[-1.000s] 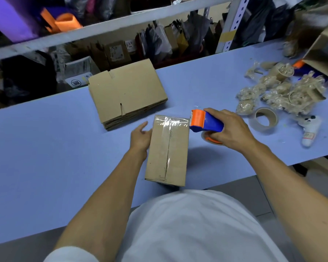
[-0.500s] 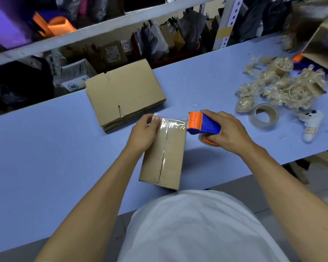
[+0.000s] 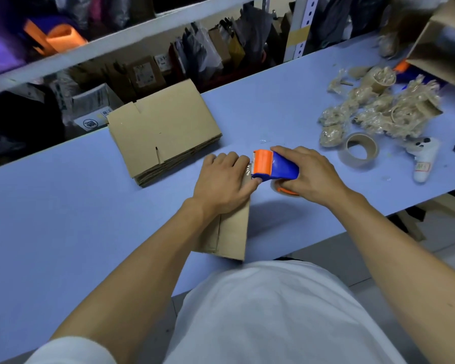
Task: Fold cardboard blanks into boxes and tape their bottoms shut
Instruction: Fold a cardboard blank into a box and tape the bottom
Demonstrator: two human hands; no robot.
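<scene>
Nearest the camera is the person's white shirt [image 3: 273,311], with both bare forearms reaching out over a pale blue counter [image 3: 63,219]. A folded cardboard box [image 3: 231,232] stands on the counter at its near edge, bottom side up. The left hand [image 3: 225,181] lies palm down on the far end of the box, fingers loosely together and pressed flat against the cardboard, thumb against the taped edge. Just to its right, the right hand [image 3: 309,174] is wrapped around the blue handle of a tape dispenser [image 3: 273,168], whose orange head touches the box's far right corner beside the left hand. Farther back and to the left sits a stack of flat cardboard blanks [image 3: 163,130]. To the right, a tape roll [image 3: 359,151] lies flat near a heap of crumpled used tape [image 3: 378,106]. Shelves [image 3: 116,40] with bags and cartons rise behind the counter.
</scene>
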